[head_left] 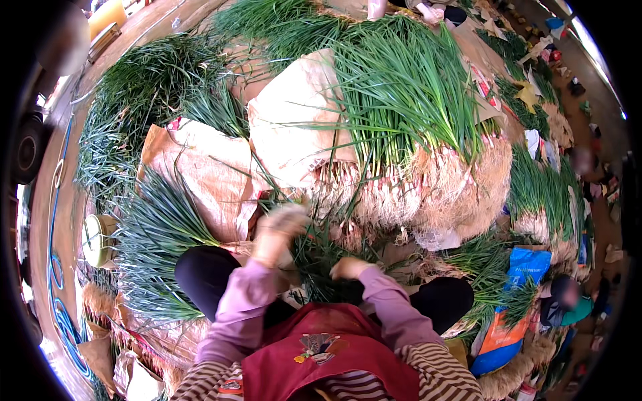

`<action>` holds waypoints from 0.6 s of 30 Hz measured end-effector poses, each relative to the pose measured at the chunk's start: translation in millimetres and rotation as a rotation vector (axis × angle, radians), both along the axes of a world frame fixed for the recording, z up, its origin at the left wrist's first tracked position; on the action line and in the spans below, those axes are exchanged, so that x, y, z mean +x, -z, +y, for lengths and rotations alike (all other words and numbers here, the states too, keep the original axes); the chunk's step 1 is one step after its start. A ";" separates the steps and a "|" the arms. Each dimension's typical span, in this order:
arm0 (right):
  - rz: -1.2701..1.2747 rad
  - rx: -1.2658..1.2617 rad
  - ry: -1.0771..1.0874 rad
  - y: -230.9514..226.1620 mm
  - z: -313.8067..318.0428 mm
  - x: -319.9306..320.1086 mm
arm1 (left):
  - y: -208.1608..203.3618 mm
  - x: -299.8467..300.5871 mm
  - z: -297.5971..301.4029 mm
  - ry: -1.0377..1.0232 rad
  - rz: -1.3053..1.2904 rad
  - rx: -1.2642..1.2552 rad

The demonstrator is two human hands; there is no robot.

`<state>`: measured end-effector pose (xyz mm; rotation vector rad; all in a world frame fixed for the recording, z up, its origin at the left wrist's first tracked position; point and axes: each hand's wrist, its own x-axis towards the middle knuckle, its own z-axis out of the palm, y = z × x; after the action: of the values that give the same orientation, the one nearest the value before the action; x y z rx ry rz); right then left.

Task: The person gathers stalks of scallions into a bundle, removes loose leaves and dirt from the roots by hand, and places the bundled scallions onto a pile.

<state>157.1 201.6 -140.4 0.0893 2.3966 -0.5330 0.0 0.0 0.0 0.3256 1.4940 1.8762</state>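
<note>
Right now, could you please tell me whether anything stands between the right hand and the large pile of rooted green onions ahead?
No solid barrier is visible; only loose green leaves lie between the right hand and the near edge of the large green onion pile.

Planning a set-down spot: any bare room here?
Brown floor strip at left, between the blue hose and the piled greens. Crowded: around the left hand and right hand, with loose leaves between them and the big rooted bundle just beyond.
</note>
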 end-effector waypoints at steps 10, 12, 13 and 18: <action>0.448 0.807 0.767 -105.4 73.1 -68.2 | 185.1 115.1 29.8 1.024 0.667 -0.447; 0.386 0.444 0.955 -108.7 101.6 -70.5 | 125.7 96.1 29.4 0.843 0.532 -0.500; 0.342 0.249 1.019 -123.8 97.6 -79.8 | 126.5 93.1 21.9 0.649 0.432 -0.517; 0.860 -0.870 1.262 -177.8 115.6 -80.0 | 118.5 70.1 15.3 0.237 0.195 -0.457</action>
<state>77.1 317.2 37.5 1.2046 2.2857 -2.5205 70.1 15.3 -118.5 0.4535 1.8712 1.3035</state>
